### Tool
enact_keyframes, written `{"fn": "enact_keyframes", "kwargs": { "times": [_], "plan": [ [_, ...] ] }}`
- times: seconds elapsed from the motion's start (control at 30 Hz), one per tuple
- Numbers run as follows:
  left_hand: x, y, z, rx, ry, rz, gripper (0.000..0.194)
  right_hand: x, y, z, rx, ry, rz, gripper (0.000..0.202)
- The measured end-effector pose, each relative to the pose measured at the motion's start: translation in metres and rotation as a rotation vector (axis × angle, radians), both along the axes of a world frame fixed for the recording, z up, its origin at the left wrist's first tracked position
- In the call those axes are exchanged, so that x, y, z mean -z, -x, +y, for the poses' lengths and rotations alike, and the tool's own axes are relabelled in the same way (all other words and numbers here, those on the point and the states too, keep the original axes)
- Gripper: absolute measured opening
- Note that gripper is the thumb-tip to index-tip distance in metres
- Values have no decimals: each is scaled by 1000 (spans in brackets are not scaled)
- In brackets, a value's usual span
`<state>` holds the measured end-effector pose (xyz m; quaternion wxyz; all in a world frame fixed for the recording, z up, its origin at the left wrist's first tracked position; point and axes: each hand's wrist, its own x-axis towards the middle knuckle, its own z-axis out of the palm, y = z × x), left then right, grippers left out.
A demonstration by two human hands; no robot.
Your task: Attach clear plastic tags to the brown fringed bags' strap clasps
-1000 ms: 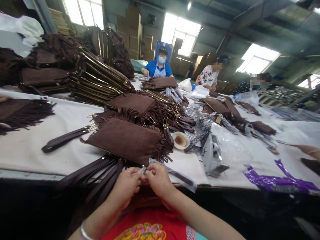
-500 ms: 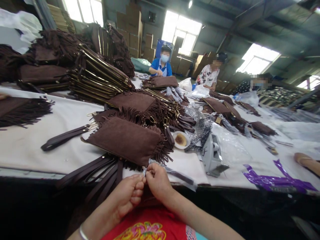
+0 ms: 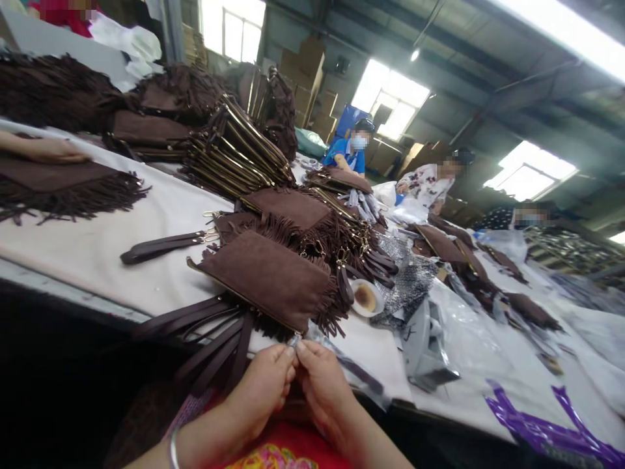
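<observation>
A brown suede pouch with fringe (image 3: 266, 277) lies at the table's front edge, its lower right corner just above my hands. My left hand (image 3: 266, 384) and my right hand (image 3: 325, 381) meet fingertip to fingertip, both pinching a small piece of clear plastic wrap (image 3: 294, 340) at that corner. What the wrap covers is too small to tell. A strap in a clear plastic sleeve (image 3: 361, 374) runs from beside my right hand along the table edge. Several dark straps (image 3: 209, 332) hang over the edge to the left of my hands.
Stacked pouches (image 3: 239, 153) rise behind. A small dish (image 3: 365, 298), a grey tape dispenser (image 3: 427, 348) and purple plastic (image 3: 547, 423) sit to the right. Another person's hand (image 3: 58, 150) rests on a fringed pouch at far left. Other people work across the table.
The camera view has turned, so the table stands tilted and shifted right. My fingers stay at the wrap, with my right hand now more upright. The other person's hand at far left shows more fully.
</observation>
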<state>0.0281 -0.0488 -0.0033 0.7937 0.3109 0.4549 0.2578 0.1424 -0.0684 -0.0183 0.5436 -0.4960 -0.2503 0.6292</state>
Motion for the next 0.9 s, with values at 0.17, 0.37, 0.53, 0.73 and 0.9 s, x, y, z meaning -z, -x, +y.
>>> {"fn": "enact_keyframes", "kwargs": {
  "times": [0.17, 0.37, 0.53, 0.73, 0.9],
  "plan": [
    [-8, 4, 2, -34, 195, -248, 29, -6, 11, 3, 78, 37, 315, 25],
    [-14, 11, 7, -96, 615, -681, 15, -4, 14, 12, -4, 24, 586, 18],
    [-14, 16, 8, -58, 753, -946, 22, -6, 17, 17, -37, -27, 611, 13],
    [-8, 11, 5, -51, 577, -792, 23, -20, 17, 17, -56, -46, 439, 26],
    [-3, 16, 2, 60, -38, -198, 25, -23, -7, -10, -260, -6, 351, 43]
  ]
}}
